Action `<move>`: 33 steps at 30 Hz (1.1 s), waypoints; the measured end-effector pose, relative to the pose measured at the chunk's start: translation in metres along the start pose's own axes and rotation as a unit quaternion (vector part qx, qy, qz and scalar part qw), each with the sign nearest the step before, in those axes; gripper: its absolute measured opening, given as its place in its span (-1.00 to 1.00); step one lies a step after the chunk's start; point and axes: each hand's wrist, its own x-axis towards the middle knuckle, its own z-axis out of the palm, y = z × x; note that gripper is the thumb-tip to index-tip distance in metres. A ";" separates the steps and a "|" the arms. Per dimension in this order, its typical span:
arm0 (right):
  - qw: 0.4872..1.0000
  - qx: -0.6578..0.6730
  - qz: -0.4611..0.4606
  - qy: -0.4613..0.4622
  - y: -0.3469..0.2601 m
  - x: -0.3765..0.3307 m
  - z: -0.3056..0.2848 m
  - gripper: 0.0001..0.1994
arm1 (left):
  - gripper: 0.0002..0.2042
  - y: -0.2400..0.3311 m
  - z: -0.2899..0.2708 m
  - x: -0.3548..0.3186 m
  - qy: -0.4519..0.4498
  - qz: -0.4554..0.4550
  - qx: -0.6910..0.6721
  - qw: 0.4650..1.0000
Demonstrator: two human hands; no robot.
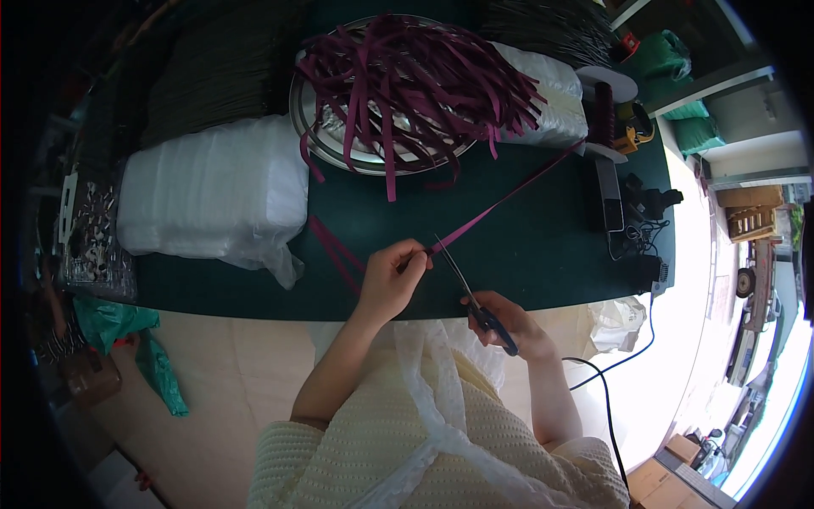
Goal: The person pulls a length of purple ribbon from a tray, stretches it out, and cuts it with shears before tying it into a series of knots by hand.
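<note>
My left hand (pixel 395 276) pinches a purple ribbon (pixel 483 214) over the front part of the dark green table. From those fingers the ribbon runs taut up to a spool (pixel 604 114) at the back right, while a loose length hangs to the left of the hand. In my right hand (pixel 506 325) is a pair of scissors (pixel 482 312) with dark handles. Its blades reach the ribbon just right of my left fingertips; whether they have cut it I cannot tell. Behind my hands, many cut purple ribbon strips (pixel 407 85) are heaped on a round silver tray (pixel 298 119).
White plastic-wrapped bundles (pixel 212 195) stand left of the tray, with another wrapped pack (pixel 543 93) to its right. Black cables and adapters (pixel 646 229) lie at the right table edge. A clear box of small pieces (pixel 95 229) sits far left. Dark strands (pixel 212 76) cover the back left.
</note>
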 end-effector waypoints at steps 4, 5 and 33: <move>0.999 0.023 0.004 -0.024 -0.004 0.009 0.008 -0.32 | -0.87 -0.002 0.004 -0.003 0.002 0.000 -0.022 1.000; 0.999 0.023 0.001 -0.023 -0.004 0.011 0.009 -0.32 | -0.87 -0.001 0.004 -0.003 0.002 0.000 -0.023 1.000; 0.997 0.058 -0.003 -0.048 -0.002 0.015 0.005 -0.33 | -0.86 0.003 -0.001 -0.003 -0.043 -0.051 -0.081 0.995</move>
